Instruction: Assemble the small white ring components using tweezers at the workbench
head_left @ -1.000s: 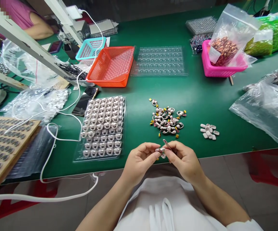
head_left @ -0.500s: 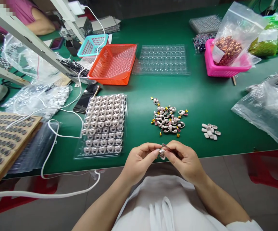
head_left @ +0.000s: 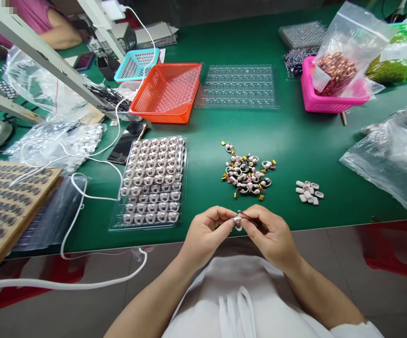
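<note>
My left hand point(head_left: 208, 232) is closed, its thumb and fingertips pinching a small pale, shiny ring-shaped earbud part point(head_left: 237, 222) at the table's front edge. My right hand point(head_left: 270, 234) is also closed, meeting the left at the same part. A thin dark tool, apparently tweezers point(head_left: 246, 216), is gripped in its fingers, mostly hidden by them. Just beyond both hands lies a loose pile of similar ring-shaped parts point(head_left: 247, 174) with yellow tabs and short wires. Right of that pile are several small pale oblong caps point(head_left: 308, 191).
Left of the pile, a clear tray point(head_left: 154, 180) carries rows of shiny ring-shaped parts. Behind stand an orange basket point(head_left: 164, 115), a clear plastic tray point(head_left: 238, 87) and a pink basket point(head_left: 333, 103). A white cable point(head_left: 72, 220) loops at left. A co-worker's arm point(head_left: 60, 35) shows far left.
Both hands stay together at the front edge, with only slight finger movement around the held part. The whole view shifts a little; nothing on the table has visibly moved.
</note>
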Demonstrator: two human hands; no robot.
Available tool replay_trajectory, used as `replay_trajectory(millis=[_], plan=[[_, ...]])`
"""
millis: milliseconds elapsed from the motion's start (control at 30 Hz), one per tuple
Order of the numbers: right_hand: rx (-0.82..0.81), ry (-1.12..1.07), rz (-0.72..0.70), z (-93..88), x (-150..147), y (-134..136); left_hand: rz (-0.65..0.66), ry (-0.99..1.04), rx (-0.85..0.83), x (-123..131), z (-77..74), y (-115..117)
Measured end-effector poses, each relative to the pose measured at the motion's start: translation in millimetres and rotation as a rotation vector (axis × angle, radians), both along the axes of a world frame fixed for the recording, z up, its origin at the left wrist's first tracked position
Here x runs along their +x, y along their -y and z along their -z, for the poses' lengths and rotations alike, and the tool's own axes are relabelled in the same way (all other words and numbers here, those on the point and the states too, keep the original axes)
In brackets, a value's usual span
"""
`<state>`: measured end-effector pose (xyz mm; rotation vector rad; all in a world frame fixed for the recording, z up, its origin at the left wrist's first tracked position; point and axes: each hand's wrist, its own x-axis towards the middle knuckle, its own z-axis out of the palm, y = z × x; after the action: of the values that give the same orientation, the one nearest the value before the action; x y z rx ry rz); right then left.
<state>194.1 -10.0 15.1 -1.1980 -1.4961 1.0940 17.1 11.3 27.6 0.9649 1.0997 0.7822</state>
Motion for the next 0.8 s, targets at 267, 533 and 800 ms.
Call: replay_trajectory(millis=[267, 533, 800], plan=[[0.112, 0.03, 0.009, 2.0, -0.5, 0.5, 0.048, -0.117, 0.134, -3.4, 1.7, 2.4], [-0.11, -0.098, 0.015, 2.8, 0.7, -1.0, 0.021, -0.181, 0.207, -4.8, -0.2, 7.6], [-0.11, -0.08, 0.022, 3.0, 1.0, 0.0, 0.09, -0.295, 0.357, -7.2, -7.1, 4.2]])
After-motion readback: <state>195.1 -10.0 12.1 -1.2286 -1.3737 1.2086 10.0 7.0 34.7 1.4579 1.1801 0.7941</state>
